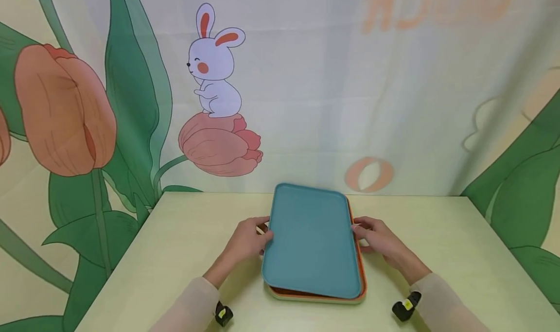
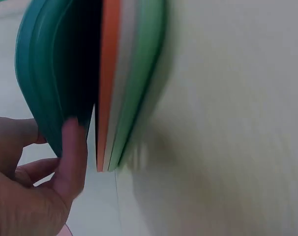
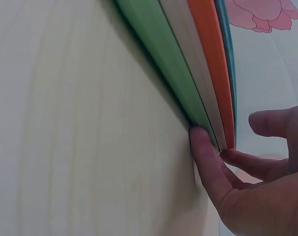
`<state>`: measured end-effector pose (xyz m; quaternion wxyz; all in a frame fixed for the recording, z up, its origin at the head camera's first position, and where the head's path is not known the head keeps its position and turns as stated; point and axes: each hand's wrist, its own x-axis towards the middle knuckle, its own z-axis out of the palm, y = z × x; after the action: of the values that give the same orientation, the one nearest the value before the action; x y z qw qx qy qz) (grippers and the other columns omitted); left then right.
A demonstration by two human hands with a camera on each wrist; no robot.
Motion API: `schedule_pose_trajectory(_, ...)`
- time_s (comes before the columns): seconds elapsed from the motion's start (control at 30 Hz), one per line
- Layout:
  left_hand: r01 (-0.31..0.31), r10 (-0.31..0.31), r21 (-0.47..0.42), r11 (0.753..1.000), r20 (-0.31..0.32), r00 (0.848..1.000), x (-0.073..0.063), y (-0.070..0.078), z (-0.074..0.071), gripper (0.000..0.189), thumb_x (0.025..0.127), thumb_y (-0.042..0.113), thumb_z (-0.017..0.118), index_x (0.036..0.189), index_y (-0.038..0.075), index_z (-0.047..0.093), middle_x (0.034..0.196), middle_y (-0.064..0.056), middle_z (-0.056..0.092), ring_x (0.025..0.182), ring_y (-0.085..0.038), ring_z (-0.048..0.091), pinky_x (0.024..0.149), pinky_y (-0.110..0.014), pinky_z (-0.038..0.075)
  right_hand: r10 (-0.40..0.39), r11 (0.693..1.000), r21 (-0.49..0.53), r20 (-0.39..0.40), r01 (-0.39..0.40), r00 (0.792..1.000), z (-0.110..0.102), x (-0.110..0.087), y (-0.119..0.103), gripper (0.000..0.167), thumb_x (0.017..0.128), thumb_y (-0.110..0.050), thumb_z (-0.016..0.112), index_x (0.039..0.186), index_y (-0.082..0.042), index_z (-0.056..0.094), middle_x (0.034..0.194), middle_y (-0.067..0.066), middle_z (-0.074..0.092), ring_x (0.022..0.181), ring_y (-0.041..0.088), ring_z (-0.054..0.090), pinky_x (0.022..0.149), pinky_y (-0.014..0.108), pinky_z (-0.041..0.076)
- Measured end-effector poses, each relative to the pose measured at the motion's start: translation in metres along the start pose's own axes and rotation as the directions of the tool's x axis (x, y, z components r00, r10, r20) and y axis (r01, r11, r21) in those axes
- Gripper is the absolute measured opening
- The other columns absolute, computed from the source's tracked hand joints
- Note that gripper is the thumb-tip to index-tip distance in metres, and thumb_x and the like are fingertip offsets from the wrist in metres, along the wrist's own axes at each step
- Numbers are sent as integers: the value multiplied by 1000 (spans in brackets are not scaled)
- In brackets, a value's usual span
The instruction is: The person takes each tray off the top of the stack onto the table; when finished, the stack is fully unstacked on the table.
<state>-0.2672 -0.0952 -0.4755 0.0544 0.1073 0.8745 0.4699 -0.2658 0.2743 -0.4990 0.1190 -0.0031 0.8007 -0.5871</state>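
Teal tray [image 1: 312, 239] is topping the stack of trays [image 3: 188, 49], its long axis running near to far, its left side standing clear. Left of the stack, the closer left hand [image 1: 247, 239] is pinching the teal tray's edge; right of the stack, the right hand [image 1: 380, 237] is touching it, fingers loosely extended.

indoor tabletop set-up: rabbit-print curtain [image 1: 302, 89] behind pale table [image 1: 455, 244]

Forearms [image 1: 413, 268] angle toward the blue tray [image 1: 312, 239]; left grip [image 1: 245, 240] pinches its edge, right grip [image 1: 380, 237] sits opposite, thumb [image 3: 271, 123] spread.
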Motion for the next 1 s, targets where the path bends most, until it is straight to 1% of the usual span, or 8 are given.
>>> schedule_pose_trajectory(0.07,44,-40,-133,990,30,999,1,0,-5,53,104,14,66,154,2,54,107,-13,66,78,-21,71,60,-38,63,3,1000,-3,8,-3,1000,-1,0,-1,52,110,-17,55,153,10,42,128,23,60,107,27,65,85,42,63)
schedule_pose_trajectory(0.17,128,-106,-295,947,88,990,1,-3,-11,56,107,19,66,159,8,49,112,-15,65,88,-23,70,67,-42,64,16,1000,4,22,-16,1000,-2,-1,-1,51,108,-11,53,153,11,41,129,24,59,108,28,65,86,44,63)
schedule_pose_trajectory(0.3,193,-147,-391,900,145,978,-3,-6,-15,58,107,21,66,159,6,47,121,-17,64,99,-26,70,77,-46,64,11,1000,13,39,-12,999,-5,-2,0,51,107,-6,53,153,12,40,130,26,56,110,30,64,86,45,63)
schedule_pose_trajectory(0.47,223,-157,-418,881,187,970,-9,-8,-20,59,103,16,70,156,0,49,130,-18,60,102,-25,70,80,-45,64,-13,1000,1,46,13,999,-6,-4,0,53,105,-2,56,154,12,39,131,28,51,109,32,61,85,44,64)
schedule_pose_trajectory(0.67,255,-160,-460,850,236,958,-6,-12,-24,63,102,17,72,159,5,47,126,-17,59,101,-25,70,79,-41,64,-26,1000,-12,35,26,999,-5,-7,0,53,105,1,55,154,13,37,130,29,49,107,32,61,84,44,64)
schedule_pose_trajectory(0.73,264,-173,-471,842,229,958,-4,-16,-27,63,102,19,73,158,6,49,124,-16,59,101,-25,70,79,-41,63,-23,1000,-14,27,23,999,-4,-7,0,53,105,2,55,154,13,38,130,28,49,108,32,60,84,44,64)
schedule_pose_trajectory(0.83,275,-202,-468,840,200,959,-5,-23,-34,61,100,21,76,155,5,54,125,-14,61,103,-25,70,80,-41,63,-22,999,-31,25,23,999,-3,-6,0,53,105,1,55,154,12,38,130,28,50,108,32,60,85,43,63)
schedule_pose_trajectory(1.0,302,-254,-463,833,164,953,-9,-38,-54,56,98,24,79,147,2,61,126,-10,71,105,-24,72,81,-38,59,-15,999,-41,21,16,1000,0,-3,1,52,105,1,56,154,11,40,131,26,52,108,32,60,86,43,63)
